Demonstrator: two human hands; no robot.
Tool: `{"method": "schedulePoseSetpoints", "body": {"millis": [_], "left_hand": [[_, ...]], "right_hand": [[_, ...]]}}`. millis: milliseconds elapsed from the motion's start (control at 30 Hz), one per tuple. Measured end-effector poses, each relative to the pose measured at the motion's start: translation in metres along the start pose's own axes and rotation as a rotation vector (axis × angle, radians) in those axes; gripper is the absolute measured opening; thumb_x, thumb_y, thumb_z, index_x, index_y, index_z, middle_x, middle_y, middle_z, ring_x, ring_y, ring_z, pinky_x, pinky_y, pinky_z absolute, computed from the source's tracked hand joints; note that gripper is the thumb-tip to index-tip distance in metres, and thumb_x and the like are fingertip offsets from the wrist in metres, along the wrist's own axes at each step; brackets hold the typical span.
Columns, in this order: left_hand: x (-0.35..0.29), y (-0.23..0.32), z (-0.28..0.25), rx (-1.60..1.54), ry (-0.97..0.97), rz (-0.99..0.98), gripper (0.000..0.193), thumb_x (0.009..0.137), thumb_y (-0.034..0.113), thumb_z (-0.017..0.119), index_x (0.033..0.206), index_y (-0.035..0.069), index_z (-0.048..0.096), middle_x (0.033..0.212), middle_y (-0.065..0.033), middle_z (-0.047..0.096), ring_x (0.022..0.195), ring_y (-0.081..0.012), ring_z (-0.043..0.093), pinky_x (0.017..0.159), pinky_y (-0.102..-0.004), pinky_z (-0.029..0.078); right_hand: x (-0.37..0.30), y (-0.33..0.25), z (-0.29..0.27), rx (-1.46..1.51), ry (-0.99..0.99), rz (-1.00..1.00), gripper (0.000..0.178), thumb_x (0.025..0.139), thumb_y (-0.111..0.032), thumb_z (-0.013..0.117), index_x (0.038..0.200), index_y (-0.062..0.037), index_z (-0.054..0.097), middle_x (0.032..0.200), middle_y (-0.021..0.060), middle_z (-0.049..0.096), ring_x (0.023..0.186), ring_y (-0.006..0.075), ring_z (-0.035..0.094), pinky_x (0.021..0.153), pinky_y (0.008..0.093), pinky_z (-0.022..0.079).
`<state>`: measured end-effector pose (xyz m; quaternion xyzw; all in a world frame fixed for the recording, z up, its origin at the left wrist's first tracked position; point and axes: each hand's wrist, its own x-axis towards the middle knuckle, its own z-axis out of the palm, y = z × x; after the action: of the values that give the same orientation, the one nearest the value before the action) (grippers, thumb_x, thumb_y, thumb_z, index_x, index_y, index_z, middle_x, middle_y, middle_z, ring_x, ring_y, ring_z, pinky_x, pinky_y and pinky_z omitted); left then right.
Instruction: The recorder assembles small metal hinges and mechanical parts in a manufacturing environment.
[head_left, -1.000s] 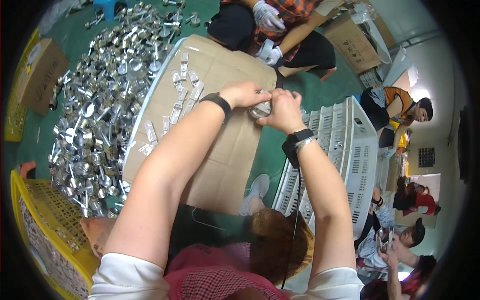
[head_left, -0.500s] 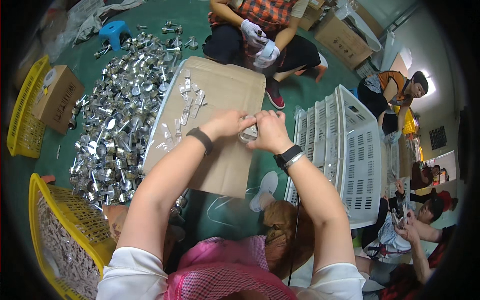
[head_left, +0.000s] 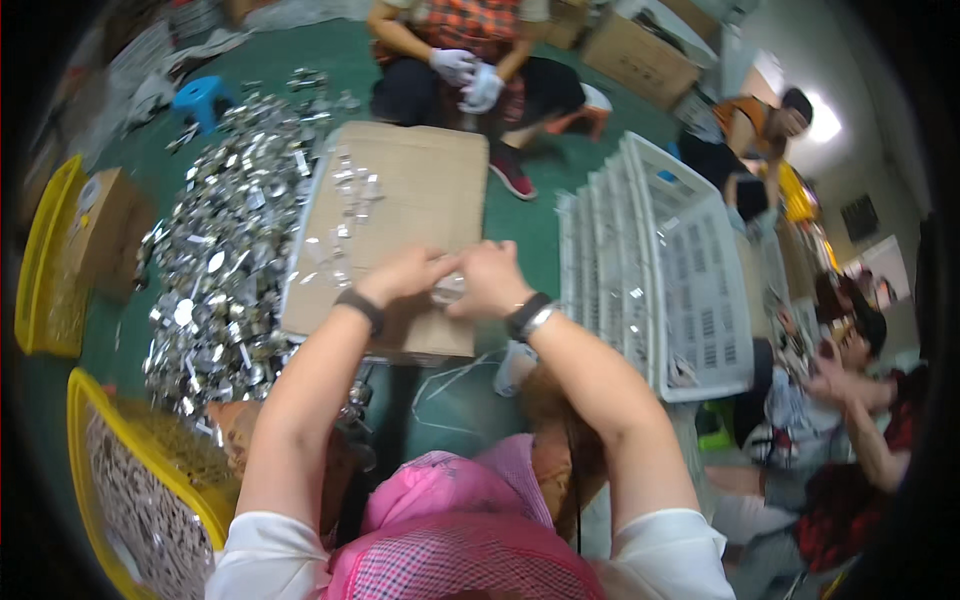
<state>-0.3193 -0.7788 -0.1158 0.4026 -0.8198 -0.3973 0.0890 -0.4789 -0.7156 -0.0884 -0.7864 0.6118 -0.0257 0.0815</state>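
Over the near part of a brown cardboard sheet (head_left: 430, 180), both my hands meet around a small shiny metal piece (head_left: 449, 291). Its exact kind is blurred and partly covered by fingers. My left hand (head_left: 408, 276) is closed on its left side, fingertips against it. My right hand (head_left: 492, 283) wraps it from the right, thumb below. Farther left on the cardboard lie several small shiny strip-like pieces (head_left: 352, 190), some looking like clear plastic.
A large heap of round metal parts with stems (head_left: 225, 260) covers the floor at left. A yellow basket (head_left: 150, 470) of small pieces stands near left, stacked white crates (head_left: 700, 300) at right. Opposite sits a gloved co-worker (head_left: 465, 75); a blue stool (head_left: 203, 100) stands far left.
The whole view has shifted and blurred with head motion. My hands stay together on the metal piece. The co-worker's gloved hands have come closer together.
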Motion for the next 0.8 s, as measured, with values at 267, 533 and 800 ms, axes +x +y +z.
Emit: {"method": "schedulePoseSetpoints", "body": {"millis": [267, 533, 800], "left_hand": [[-0.029, -0.024, -0.004, 0.247, 0.026, -0.001, 0.054, 0.086, 0.051, 0.048, 0.125, 0.013, 0.053, 0.092, -0.0204, 0.065, 0.093, -0.0367, 0.061, 0.081, -0.0412, 0.047], [-0.025, -0.058, 0.029, 0.039, 0.069, 0.156, 0.054, 0.087, 0.048, 0.051, 0.124, 0.008, 0.054, 0.082, -0.0189, 0.066, 0.077, -0.0320, 0.065, 0.072, -0.0375, 0.048], [-0.037, -0.077, 0.045, -0.207, 0.042, -0.008, 0.049, 0.091, 0.039, 0.049, 0.126, 0.004, 0.052, 0.101, -0.0203, 0.064, 0.095, -0.0252, 0.062, 0.085, -0.0331, 0.045]], "right_hand": [[0.007, -0.038, 0.018, -0.080, 0.100, -0.005, 0.038, 0.048, -0.033, 0.078, 0.077, -0.0096, 0.068, 0.082, 0.0093, 0.065, 0.091, 0.0265, 0.058, 0.085, 0.0481, 0.036], [-0.004, -0.034, 0.012, -0.045, -0.099, 0.002, 0.041, 0.046, -0.033, 0.079, 0.078, -0.0098, 0.069, 0.084, 0.0096, 0.065, 0.093, 0.0269, 0.057, 0.087, 0.0504, 0.037], [0.003, -0.041, 0.040, -0.043, -0.102, 0.010, 0.039, 0.047, -0.033, 0.080, 0.077, -0.0102, 0.070, 0.086, 0.0079, 0.065, 0.096, 0.0258, 0.055, 0.088, 0.0515, 0.036]]}}
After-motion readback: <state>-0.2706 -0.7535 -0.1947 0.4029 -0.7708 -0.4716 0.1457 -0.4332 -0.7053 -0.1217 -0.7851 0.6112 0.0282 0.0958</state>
